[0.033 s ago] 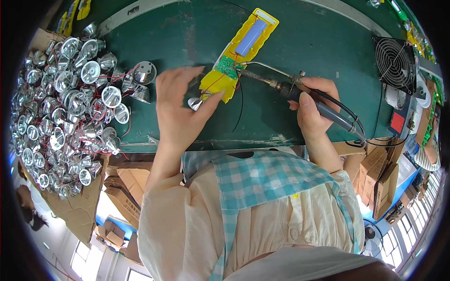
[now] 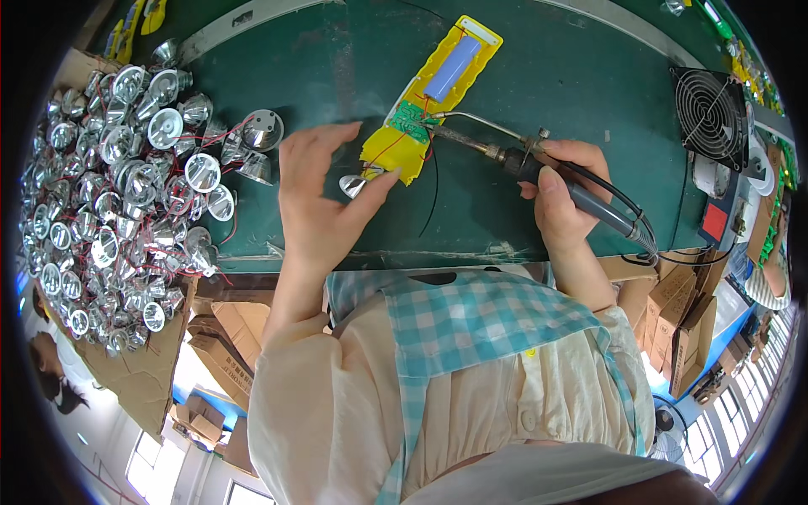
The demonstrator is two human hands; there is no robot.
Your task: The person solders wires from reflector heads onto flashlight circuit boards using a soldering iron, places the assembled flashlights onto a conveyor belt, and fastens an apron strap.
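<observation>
My right hand grips a soldering iron fitted with a thin curved metal tube. The iron's tip is at a small green circuit board. This board sits in a yellow plastic housing, lying at a slant and also holding a blue-violet cylindrical battery. Thin red and black wires run from the board. At the housing's near-left end is a small shiny reflector cup. My left hand is open beside it, fingers and thumb apart, the thumb tip close to the housing's lower end.
A large heap of shiny reflector cups with red wires covers the left side, on cardboard. A black fan stands at the right of the green tabletop. Flattened cardboard boxes are below the table's edge; another person's arm shows far right.
The fingers of my left hand have shifted slightly left and are less blurred. My right hand and the iron stay in place.
</observation>
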